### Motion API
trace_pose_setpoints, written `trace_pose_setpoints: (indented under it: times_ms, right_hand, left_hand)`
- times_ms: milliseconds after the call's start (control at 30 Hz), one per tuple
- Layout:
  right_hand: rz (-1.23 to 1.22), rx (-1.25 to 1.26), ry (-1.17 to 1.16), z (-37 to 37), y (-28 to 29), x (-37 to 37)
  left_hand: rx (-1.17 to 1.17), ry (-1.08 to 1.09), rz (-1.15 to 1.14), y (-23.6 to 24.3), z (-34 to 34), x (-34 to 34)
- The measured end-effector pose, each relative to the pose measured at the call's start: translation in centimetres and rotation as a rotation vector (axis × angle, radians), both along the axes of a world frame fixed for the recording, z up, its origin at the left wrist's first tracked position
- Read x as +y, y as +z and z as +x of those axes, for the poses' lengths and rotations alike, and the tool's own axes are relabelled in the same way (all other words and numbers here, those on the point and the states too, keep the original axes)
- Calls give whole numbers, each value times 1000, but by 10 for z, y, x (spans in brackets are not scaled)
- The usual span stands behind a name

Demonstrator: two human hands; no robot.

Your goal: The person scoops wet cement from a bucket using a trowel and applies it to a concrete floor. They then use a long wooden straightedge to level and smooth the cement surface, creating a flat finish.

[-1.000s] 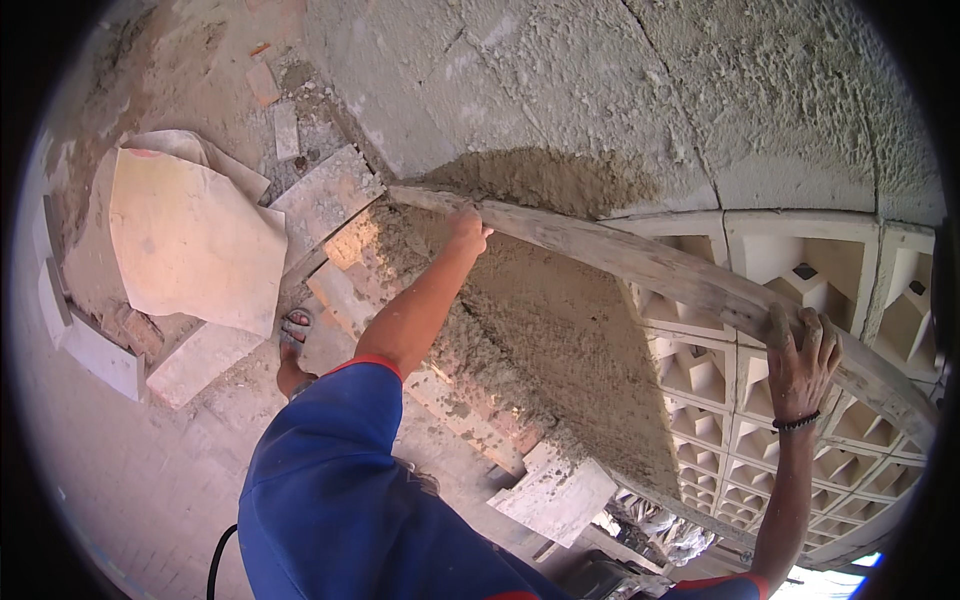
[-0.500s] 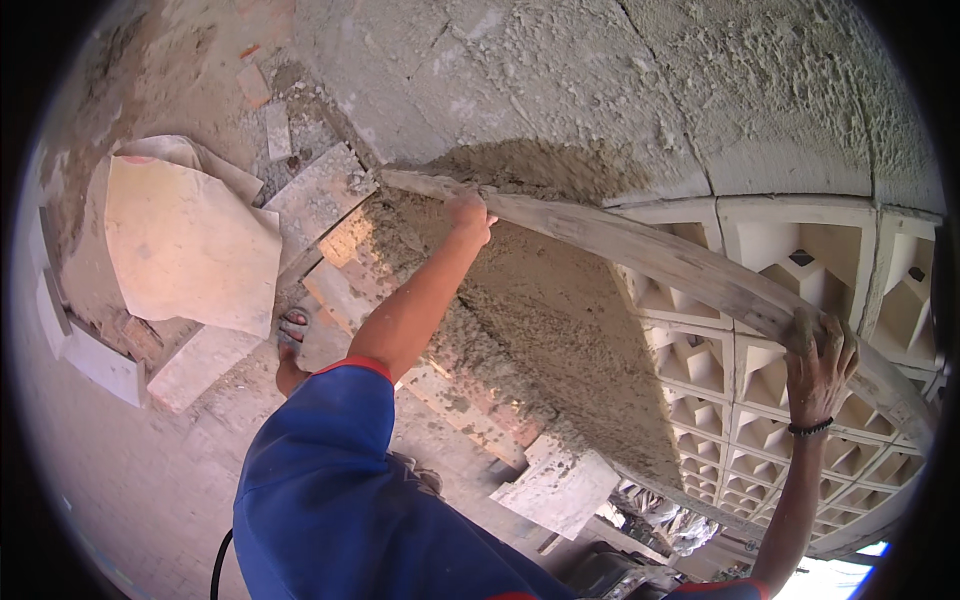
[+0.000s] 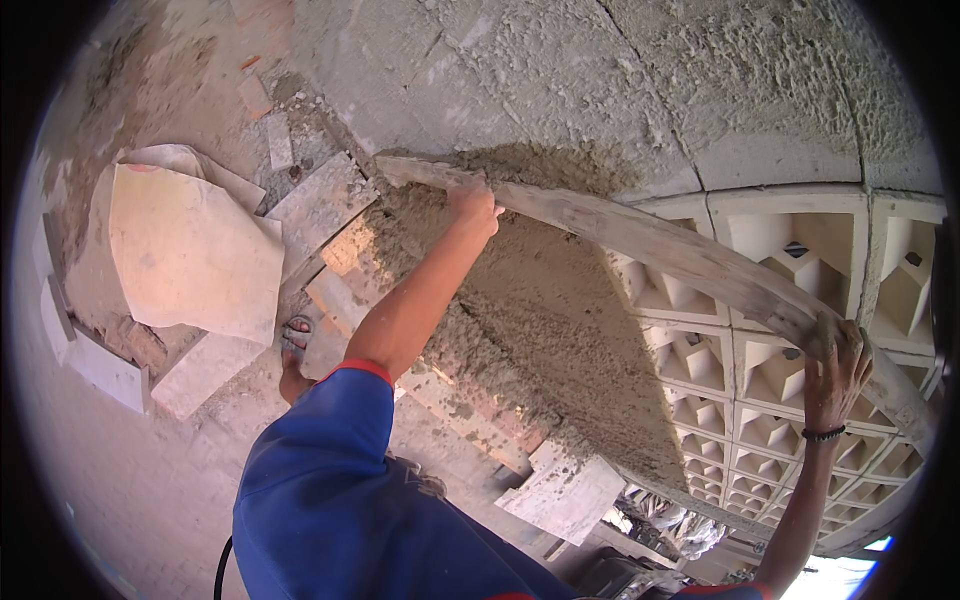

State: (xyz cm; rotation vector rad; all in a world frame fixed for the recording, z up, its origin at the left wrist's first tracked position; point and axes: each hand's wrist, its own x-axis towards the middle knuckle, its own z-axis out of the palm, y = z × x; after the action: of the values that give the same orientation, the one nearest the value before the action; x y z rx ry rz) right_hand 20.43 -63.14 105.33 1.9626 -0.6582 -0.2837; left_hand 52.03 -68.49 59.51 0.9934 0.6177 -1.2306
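Your hands both grasp the board (image 3: 620,226): the left hand (image 3: 473,203) is closed around it near its far-left end, and the right hand (image 3: 838,370) hooks its fingers over the edge toward the other end, a dark bracelet (image 3: 824,434) on that wrist. The board slants across in front of you, left end higher in view, crossing damp plaster (image 3: 545,290) and pale lattice blocks (image 3: 700,375). Beyond it rises the rough grey wall (image 3: 540,80). Off to your left, a foot (image 3: 298,336) stands near a creased tan sheet (image 3: 195,245) on the floor (image 3: 110,480).
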Motion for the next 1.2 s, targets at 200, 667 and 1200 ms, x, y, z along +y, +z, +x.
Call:
trace_pose_setpoints:
  times_ms: [200, 667, 1200]
  right_hand:
    - [-28, -36, -18, -35, 11, 2]
    - [84, -52, -185, -136, 35, 71]
    - [469, 165, -342, 61, 8, 118]
  left_hand:
    - [-75, -7, -19, 26, 1, 0]
    - [-130, -110, -163, 70, -56, 60]
    - [439, -122, 174, -166, -228, 175]
